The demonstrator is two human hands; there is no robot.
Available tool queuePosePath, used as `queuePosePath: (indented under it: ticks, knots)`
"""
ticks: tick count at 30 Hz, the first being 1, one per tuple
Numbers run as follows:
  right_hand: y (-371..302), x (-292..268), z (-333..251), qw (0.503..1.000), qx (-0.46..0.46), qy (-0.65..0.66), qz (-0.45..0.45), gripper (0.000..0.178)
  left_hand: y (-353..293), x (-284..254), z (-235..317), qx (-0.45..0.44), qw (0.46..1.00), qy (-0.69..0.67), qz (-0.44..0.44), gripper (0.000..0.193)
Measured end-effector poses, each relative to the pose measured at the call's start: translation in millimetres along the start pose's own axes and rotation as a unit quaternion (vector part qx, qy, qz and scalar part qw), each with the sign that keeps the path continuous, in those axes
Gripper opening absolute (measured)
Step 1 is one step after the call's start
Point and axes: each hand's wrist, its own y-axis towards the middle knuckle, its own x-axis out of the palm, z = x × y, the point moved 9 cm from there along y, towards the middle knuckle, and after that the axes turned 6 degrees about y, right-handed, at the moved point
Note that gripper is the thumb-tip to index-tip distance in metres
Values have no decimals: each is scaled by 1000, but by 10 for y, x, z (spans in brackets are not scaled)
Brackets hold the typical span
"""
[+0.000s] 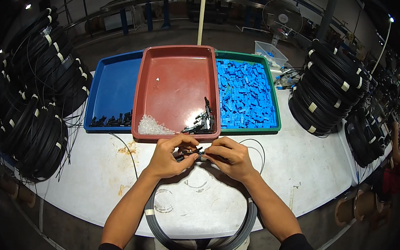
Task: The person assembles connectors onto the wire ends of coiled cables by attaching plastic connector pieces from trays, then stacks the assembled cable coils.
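Both my hands meet just in front of the red tray (176, 71). Between the fingertips of my left hand (173, 156) is a small black connector piece (197, 151). The fingers of my right hand (229, 158) pinch its right end, where a thin black cable seems to run in; the exact grip is partly hidden. A coil of black cable (154, 222), bound with pale tape, lies below my hands, over the table's front edge and my lap. One loose cable end (262, 151) arcs up beside my right hand.
The red tray holds clear small parts (153, 126) and black connector pieces (203, 120). A blue tray (114, 78) has black pieces; a green tray (276, 117) is full of blue clips (244, 93). Stacked cable coils stand left (39, 136) and right (329, 93).
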Motion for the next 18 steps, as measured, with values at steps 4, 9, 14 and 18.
queuePosePath:
  ticks: [4, 9, 14, 18]
  knots:
    - [-3, 0, -5, 1000, -3, -4, -4, 17, -1, 1, 17, 3, 1000, 4, 1, 25]
    - [-1, 22, -5, 1000, -6, -5, -16, 17, -2, -3, 41, 11, 1000, 5, -4, 25]
    - [7, 17, -9, 1000, -16, 23, -13, 15, 12, 1, 73, 17, 1000, 1, 1, 23]
    - [9, 28, 3, 999, -3, 34, -23, 14, 13, -8, 107, 28, 1000, -4, 6, 20]
